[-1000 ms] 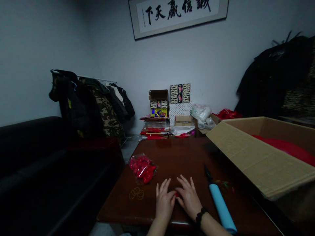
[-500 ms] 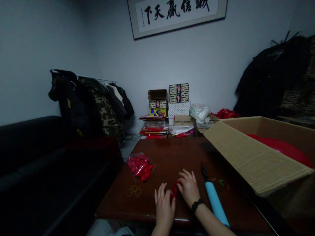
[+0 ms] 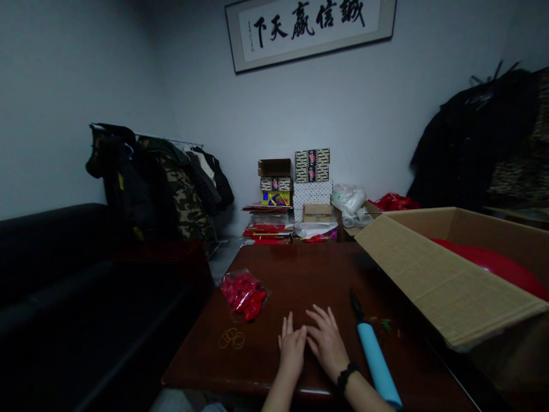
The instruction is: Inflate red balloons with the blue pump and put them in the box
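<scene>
My left hand (image 3: 294, 347) and my right hand (image 3: 328, 339) meet over the near edge of the table, fingertips touching. The thumb and forefinger of each are pinched together, while the other fingers stretch out. The small red balloon seen between them a moment ago is now hidden by the fingers. Right of my right hand, which wears a black wristband (image 3: 346, 376), lies a light-blue hand pump (image 3: 377, 363) with a black nozzle. To the left are a clear bag of red balloons (image 3: 244, 294) and several yellow rubber bands (image 3: 232, 338).
A large open cardboard box (image 3: 450, 280) with a big red balloon (image 3: 493, 260) inside stands on the right. Small green and red bits (image 3: 385, 324) lie beside the pump. A black sofa (image 3: 86, 309) flanks the brown table (image 3: 300, 269). Stacked boxes (image 3: 312, 197) stand at the far wall.
My hands have drawn together until their fingertips touch. The red balloon between them has gone out of sight behind the fingers. The view has tipped slightly upward.
</scene>
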The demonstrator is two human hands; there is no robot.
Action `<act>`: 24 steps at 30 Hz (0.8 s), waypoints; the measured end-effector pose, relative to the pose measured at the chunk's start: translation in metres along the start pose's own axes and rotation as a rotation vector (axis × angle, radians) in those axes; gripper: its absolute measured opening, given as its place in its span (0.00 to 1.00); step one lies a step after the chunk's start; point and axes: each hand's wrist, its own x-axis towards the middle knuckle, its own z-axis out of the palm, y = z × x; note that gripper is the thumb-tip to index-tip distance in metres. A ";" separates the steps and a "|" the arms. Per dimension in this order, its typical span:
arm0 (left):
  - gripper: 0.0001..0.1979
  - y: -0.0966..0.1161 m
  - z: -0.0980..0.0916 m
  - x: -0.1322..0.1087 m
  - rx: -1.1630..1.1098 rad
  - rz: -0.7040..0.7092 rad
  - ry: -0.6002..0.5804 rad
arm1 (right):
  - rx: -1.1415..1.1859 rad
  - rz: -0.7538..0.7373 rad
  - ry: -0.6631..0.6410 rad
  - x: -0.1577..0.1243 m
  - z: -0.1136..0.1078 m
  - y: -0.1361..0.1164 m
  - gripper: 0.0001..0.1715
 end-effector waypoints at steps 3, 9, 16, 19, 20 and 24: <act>0.21 -0.008 0.004 0.004 -0.175 -0.005 0.002 | -0.012 0.002 -0.063 -0.010 0.003 0.001 0.18; 0.15 -0.015 -0.004 0.008 -0.200 0.053 0.112 | -0.219 0.211 -0.112 -0.018 -0.004 0.016 0.25; 0.10 -0.027 0.000 0.012 -0.024 0.131 0.259 | -0.625 0.599 -0.215 -0.043 -0.025 0.079 0.34; 0.10 -0.035 0.012 0.014 -0.013 0.103 0.276 | -0.658 0.668 -0.235 -0.052 -0.027 0.094 0.32; 0.10 -0.037 0.015 0.014 -0.006 0.113 0.287 | -0.676 0.678 -0.244 -0.054 -0.026 0.097 0.31; 0.12 -0.044 0.022 0.015 -0.035 0.155 0.321 | -0.722 0.658 -0.261 -0.052 -0.025 0.100 0.26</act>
